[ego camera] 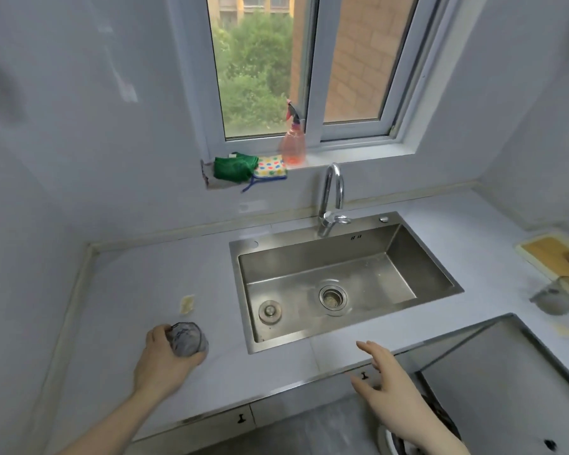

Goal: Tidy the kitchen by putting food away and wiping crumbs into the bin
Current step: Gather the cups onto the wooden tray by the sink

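Countertop (165, 277): pale grey-white, faint marbling. Walls the same pale grey. Sink (312, 274), centre: brushed steel grey, dull brown speckling near the drain. Faucet (331, 195): bright chrome. Far windowsill: green cloth (234, 167) at left; beside it a white cloth (271, 166) dotted red, blue, yellow and green, with blue edging; a translucent pink-orange spray bottle (293, 144) with red-and-black trigger. Window frame white; green foliage and tan brick beyond. Crumb patch (187, 304), near left: pale yellow. The crumpled rag (187, 339) in my left hand (161, 359): grey with darker streaks. Far right: ochre board (554, 254) on a cream tray. Cabinet pulls: black.
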{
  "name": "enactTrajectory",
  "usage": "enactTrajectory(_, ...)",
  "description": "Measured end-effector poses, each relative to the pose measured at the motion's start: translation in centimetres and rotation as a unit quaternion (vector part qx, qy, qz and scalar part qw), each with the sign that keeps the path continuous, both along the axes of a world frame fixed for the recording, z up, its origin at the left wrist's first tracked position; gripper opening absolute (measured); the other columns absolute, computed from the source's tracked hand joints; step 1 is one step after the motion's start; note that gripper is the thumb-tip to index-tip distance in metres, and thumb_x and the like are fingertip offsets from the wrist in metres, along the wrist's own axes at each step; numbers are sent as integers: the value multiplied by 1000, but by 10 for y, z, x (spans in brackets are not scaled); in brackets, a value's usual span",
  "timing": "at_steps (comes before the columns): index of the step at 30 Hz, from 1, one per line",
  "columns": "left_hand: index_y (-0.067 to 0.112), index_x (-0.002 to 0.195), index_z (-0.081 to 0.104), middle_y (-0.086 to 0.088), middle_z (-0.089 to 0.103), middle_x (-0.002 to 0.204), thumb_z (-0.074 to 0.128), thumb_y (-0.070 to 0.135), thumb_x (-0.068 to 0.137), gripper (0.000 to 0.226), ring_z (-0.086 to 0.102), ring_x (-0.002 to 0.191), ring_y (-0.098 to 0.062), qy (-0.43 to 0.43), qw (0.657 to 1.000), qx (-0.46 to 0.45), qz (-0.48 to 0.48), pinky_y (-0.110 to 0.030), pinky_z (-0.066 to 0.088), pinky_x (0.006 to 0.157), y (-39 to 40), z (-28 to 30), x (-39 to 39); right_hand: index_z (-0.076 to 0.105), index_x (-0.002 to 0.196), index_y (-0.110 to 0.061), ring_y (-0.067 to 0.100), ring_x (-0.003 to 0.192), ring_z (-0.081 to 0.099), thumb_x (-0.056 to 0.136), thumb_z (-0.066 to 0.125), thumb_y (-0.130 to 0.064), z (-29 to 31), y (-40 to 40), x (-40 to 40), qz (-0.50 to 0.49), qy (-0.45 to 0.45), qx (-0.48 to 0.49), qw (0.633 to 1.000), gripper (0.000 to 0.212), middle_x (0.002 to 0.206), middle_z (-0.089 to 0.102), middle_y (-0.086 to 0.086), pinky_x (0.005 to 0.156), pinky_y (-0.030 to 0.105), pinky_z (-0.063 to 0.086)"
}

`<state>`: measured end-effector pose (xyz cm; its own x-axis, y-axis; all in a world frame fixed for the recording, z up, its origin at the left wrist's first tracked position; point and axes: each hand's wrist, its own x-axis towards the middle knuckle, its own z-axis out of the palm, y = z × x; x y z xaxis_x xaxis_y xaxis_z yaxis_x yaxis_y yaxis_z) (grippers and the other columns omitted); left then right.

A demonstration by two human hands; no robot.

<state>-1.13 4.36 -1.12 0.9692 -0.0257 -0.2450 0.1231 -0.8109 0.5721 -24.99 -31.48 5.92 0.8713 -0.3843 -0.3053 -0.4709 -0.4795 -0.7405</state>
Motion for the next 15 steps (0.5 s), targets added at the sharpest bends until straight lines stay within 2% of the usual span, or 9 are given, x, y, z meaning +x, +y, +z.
enactTrajectory(4,31,130,43,7,55,123,87,65,51,96,63,100,-14,-37,995,-54,-76,-36,56,86,-79,38,-19,37,129,-61,6,137,42,91,71,-30,0,-30,-29,-54,-9,10,998,60,152,36,-19,115,37,38)
enactTrajectory(9,31,129,47,14,49,117,94,50,53,91,59,99,-8,-70,977,-131,-155,-25,49,84,-181,75,-58,39,134,-57,1,137,41,92,68,-32,11,-75,-67,-101,-36,-3,994,57,140,31,-42,116,40,39)
enactTrajectory(15,39,122,48,21,53,113,95,52,47,90,60,102,-3,-106,951,-180,-228,-29,52,88,-292,104,-105,38,139,-55,4,141,37,92,66,-41,31,-151,-128,-161,-50,-13,986,56,154,30,-27,117,41,38)
